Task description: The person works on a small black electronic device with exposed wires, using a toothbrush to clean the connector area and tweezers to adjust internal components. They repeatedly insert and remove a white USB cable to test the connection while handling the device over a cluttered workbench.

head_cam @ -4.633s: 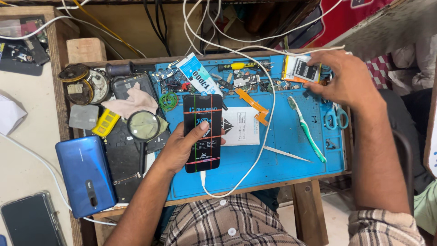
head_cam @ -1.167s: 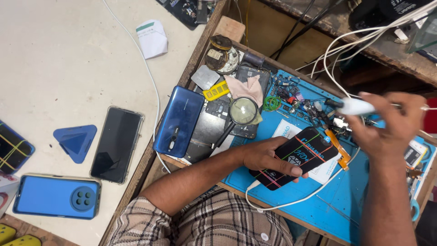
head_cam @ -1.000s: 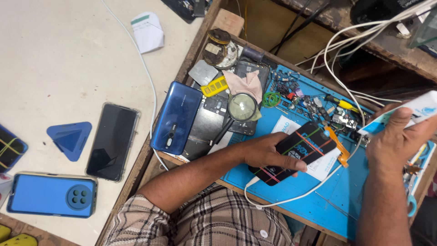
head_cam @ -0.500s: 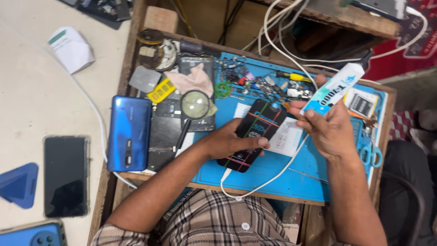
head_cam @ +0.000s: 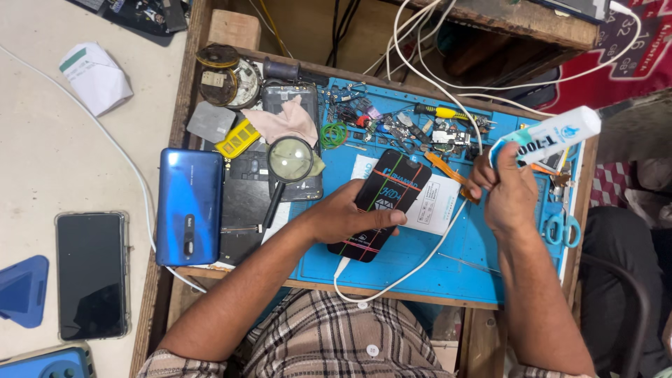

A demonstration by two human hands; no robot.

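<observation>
while pressed flat on the blue work mat (head_cam: pixel 448 269) by the left hand (head_cam: pixel 343 217), lies slanted, the black phone screen (head_cam: pixel 381 203) — top end toward the parts clutter, lower end toward the table's (head_cam: pixel 192 70) near edge, a white cable (head_cam: pixel 399 276) looping out from under it. fingers spread over the left half of the glass, thumb (head_cam: pixel 381 218) across the middle; holding down rather than gripping. under the screen's right side, a white paper card (head_cam: pixel 434 203).

raised above the mat's right part, the right hand (head_cam: pixel 507 189) — closed around the lower end of a white glue tube (head_cam: pixel 549 136) with blue print, tube angled up and to the right, well clear of the screen. just beside that hand, an orange flex strip (head_cam: pixel 448 171) (touching the fingers or not, hard to tell).

left of the mat: a magnifying glass (head_cam: pixel 288 161) lying on a dark phone frame (head_cam: pixel 297 126), a pinkish cloth (head_cam: pixel 283 122) above it, a blue phone back (head_cam: pixel 189 206) at the table's left edge. at the far right edge of the mat, teal-handled scissors (head_cam: pixel 560 227). off the table on the pale floor, a dark phone (head_cam: pixel 92 273) face up and a crumpled white paper (head_cam: pixel 94 77).
</observation>
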